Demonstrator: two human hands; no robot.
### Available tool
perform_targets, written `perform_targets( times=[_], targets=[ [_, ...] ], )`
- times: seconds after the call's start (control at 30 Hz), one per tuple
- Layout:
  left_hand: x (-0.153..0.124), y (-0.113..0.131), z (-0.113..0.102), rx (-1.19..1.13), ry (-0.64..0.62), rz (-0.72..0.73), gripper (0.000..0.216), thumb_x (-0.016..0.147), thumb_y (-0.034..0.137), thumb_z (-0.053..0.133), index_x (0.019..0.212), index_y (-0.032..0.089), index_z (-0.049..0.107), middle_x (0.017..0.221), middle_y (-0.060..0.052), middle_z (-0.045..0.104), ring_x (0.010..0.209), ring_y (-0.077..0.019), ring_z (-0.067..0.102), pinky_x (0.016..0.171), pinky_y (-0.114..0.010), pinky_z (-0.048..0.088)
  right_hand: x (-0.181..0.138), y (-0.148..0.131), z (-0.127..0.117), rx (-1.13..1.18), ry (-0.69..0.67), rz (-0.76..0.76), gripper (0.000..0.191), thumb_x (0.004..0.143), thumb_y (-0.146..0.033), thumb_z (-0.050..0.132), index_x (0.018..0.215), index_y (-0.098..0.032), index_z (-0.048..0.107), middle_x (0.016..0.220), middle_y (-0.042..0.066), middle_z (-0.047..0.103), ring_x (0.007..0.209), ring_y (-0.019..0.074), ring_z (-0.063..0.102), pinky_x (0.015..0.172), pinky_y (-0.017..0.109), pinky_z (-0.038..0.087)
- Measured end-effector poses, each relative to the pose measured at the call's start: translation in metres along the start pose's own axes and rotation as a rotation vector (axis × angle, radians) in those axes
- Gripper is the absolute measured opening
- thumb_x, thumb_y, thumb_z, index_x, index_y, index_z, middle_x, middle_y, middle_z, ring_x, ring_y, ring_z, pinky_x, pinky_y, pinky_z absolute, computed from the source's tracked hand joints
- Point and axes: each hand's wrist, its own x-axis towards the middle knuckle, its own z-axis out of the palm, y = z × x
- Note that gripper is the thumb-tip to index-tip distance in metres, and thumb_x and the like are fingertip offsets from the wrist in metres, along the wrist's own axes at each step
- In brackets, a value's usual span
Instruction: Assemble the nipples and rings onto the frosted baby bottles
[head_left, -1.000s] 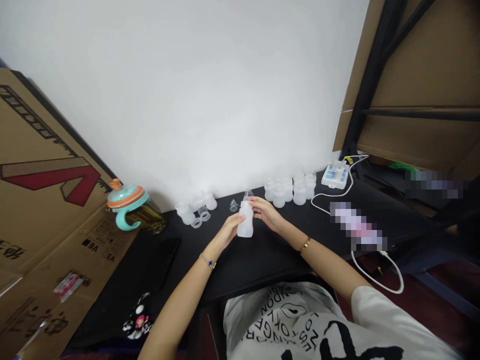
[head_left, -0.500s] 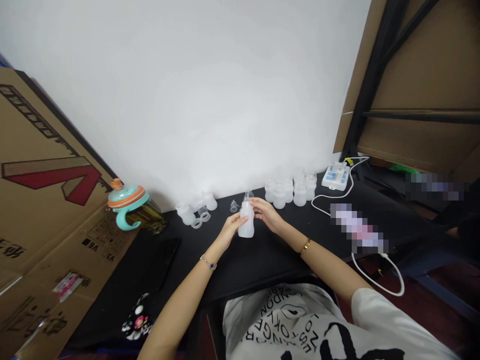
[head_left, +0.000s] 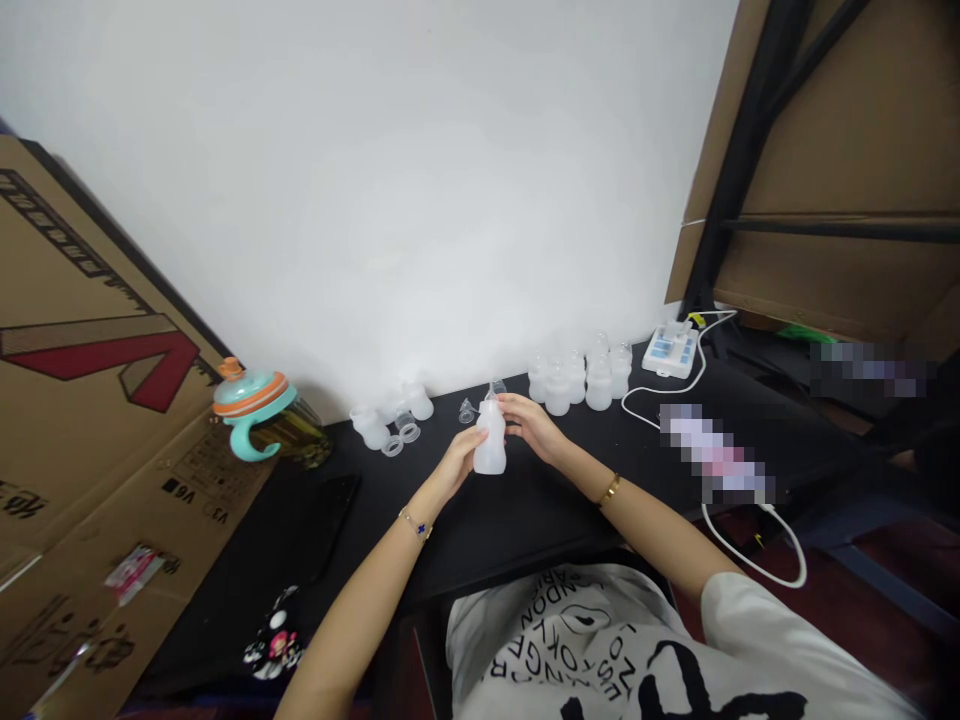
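Note:
A translucent white baby bottle stands upright between my hands, over the black table. My left hand grips its body from the left side. At its neck, the fingers of my right hand are closed on the collar below a clear cap. A small clear nipple lies just left of the bottle. Farther left are several open bottle bodies and clear collar rings. Capped bottles stand grouped on the right by the wall.
A teal and orange jug stands at the left beside a large cardboard box. A dark phone lies on the table. A white power strip with a cable sits at the back right.
Hardly anything differs. Both hands keep hold of the bottle, which has shifted very slightly left, along with a small shift of the whole view.

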Motion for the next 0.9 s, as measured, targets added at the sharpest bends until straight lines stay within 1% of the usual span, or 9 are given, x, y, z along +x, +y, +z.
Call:
perform_targets(
  times=[0.17, 0.3, 0.4, 0.47, 0.57, 0.67, 0.8, 0.9],
  targets=[
    [0.0019, -0.0004, 0.0001, 0.062, 0.03, 0.028, 0.06, 0.067, 0.057, 0.09, 0.102, 0.009, 0.08, 0.091, -0.013, 0.078, 0.082, -0.0238, 0.069, 0.074, -0.031, 0.049, 0.0002, -0.0005, -0.0002, -0.024, 0.011, -0.011, 0.037, 0.071, -0.042, 0.087, 0.1, -0.023, 0.073, 0.097, 0.004, 0.073, 0.094, 0.0215, 0.064, 0.08, 0.033, 0.05],
    [0.0029, -0.0003, -0.0002, 0.115, 0.067, 0.049, 0.059, 0.067, 0.053, 0.091, 0.105, 0.01, 0.08, 0.09, -0.01, 0.078, 0.081, -0.022, 0.067, 0.074, -0.03, 0.047, -0.0004, -0.0018, 0.0001, -0.037, 0.032, -0.022, 0.035, 0.071, -0.041, 0.087, 0.099, -0.024, 0.075, 0.1, 0.004, 0.074, 0.096, 0.0217, 0.064, 0.083, 0.034, 0.051],
    [0.0009, 0.0013, -0.0015, 0.019, 0.049, 0.03, 0.059, 0.069, 0.052, 0.089, 0.108, 0.009, 0.078, 0.096, -0.014, 0.078, 0.087, -0.026, 0.07, 0.077, -0.033, 0.05, -0.0014, -0.0036, 0.0008, -0.03, -0.005, -0.016, 0.037, 0.074, -0.043, 0.087, 0.104, -0.024, 0.077, 0.104, 0.005, 0.075, 0.1, 0.023, 0.065, 0.085, 0.035, 0.051],
    [-0.001, 0.0028, -0.0032, -0.073, -0.008, -0.01, 0.06, 0.071, 0.054, 0.085, 0.108, 0.007, 0.077, 0.099, -0.017, 0.078, 0.093, -0.03, 0.072, 0.082, -0.037, 0.053, -0.0021, -0.0042, 0.0013, -0.018, -0.055, 0.0, 0.038, 0.077, -0.046, 0.085, 0.107, -0.024, 0.078, 0.104, 0.006, 0.075, 0.1, 0.0234, 0.065, 0.085, 0.034, 0.051],
    [-0.003, 0.0041, -0.0057, -0.139, -0.12, -0.067, 0.062, 0.074, 0.054, 0.081, 0.112, 0.006, 0.076, 0.103, -0.021, 0.077, 0.099, -0.0337, 0.072, 0.087, -0.041, 0.054, -0.0027, -0.003, 0.0014, -0.011, -0.124, 0.034, 0.035, 0.082, -0.052, 0.081, 0.096, -0.02, 0.078, 0.091, 0.006, 0.073, 0.089, 0.0216, 0.063, 0.08, 0.032, 0.05],
    [-0.0031, 0.0039, -0.0072, -0.147, -0.172, -0.083, 0.063, 0.074, 0.055, 0.08, 0.114, 0.006, 0.077, 0.104, -0.02, 0.077, 0.097, -0.0335, 0.073, 0.086, -0.042, 0.055, -0.0033, -0.0013, 0.001, -0.003, -0.165, 0.038, 0.035, 0.085, -0.053, 0.079, 0.087, -0.018, 0.077, 0.08, 0.005, 0.068, 0.078, 0.0191, 0.06, 0.075, 0.032, 0.049],
    [-0.0024, 0.0037, -0.0072, -0.119, -0.185, -0.073, 0.063, 0.075, 0.057, 0.079, 0.112, 0.005, 0.077, 0.101, -0.02, 0.077, 0.087, -0.0304, 0.073, 0.079, -0.039, 0.054, -0.006, -0.0032, 0.0016, -0.009, -0.215, 0.022, 0.035, 0.086, -0.052, 0.079, 0.092, -0.017, 0.078, 0.077, 0.003, 0.067, 0.069, 0.0165, 0.056, 0.072, 0.032, 0.049],
    [-0.0026, 0.004, -0.006, -0.099, -0.169, -0.068, 0.062, 0.075, 0.056, 0.08, 0.11, 0.005, 0.077, 0.1, -0.02, 0.077, 0.085, -0.0295, 0.072, 0.078, -0.038, 0.053, -0.0078, -0.0055, 0.0029, -0.028, -0.215, 0.019, 0.039, 0.083, -0.053, 0.081, 0.097, -0.016, 0.079, 0.08, 0.004, 0.069, 0.064, 0.0147, 0.053, 0.068, 0.032, 0.049]
  ],
)
